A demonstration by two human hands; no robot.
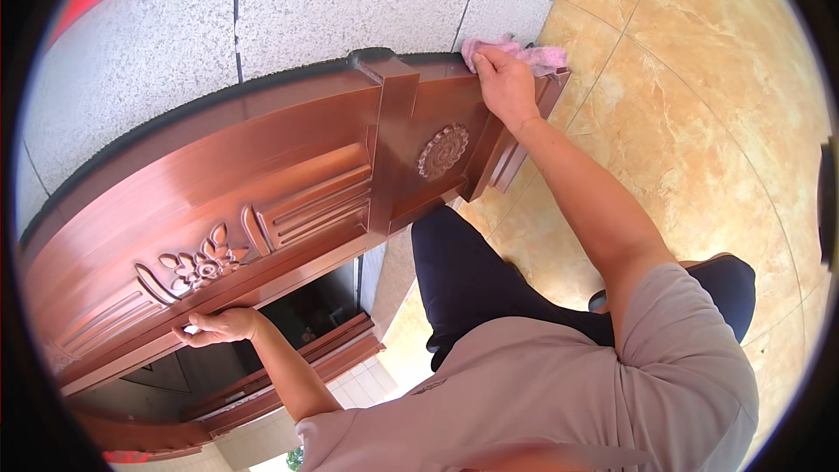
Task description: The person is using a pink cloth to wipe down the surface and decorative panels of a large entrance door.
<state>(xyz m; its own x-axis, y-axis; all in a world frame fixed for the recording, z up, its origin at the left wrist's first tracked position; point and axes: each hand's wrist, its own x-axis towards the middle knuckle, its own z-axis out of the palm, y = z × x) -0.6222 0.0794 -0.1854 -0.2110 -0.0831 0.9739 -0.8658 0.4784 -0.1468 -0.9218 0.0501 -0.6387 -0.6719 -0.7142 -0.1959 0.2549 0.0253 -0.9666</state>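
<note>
A copper-brown door frame [295,124] with raised mouldings and a dark strip along its outer edge crosses the view. My right hand [508,85] grips a pink cloth [547,59] against the frame's outer edge, close to the floor-side end. Below that hand is a round carved rosette [443,151] on the frame. My left hand [216,328] rests by the inner edge of the frame, near a carved flower [206,265], thumb and forefinger curled close together; whether something small is between them I cannot tell.
Speckled grey wall tiles [347,6] with dark joints border the frame. Yellow marbled floor tiles [682,111] lie to the right, under my legs. A dark opening [308,308] shows beyond my left forearm, with another brown frame member [354,344] on its far side.
</note>
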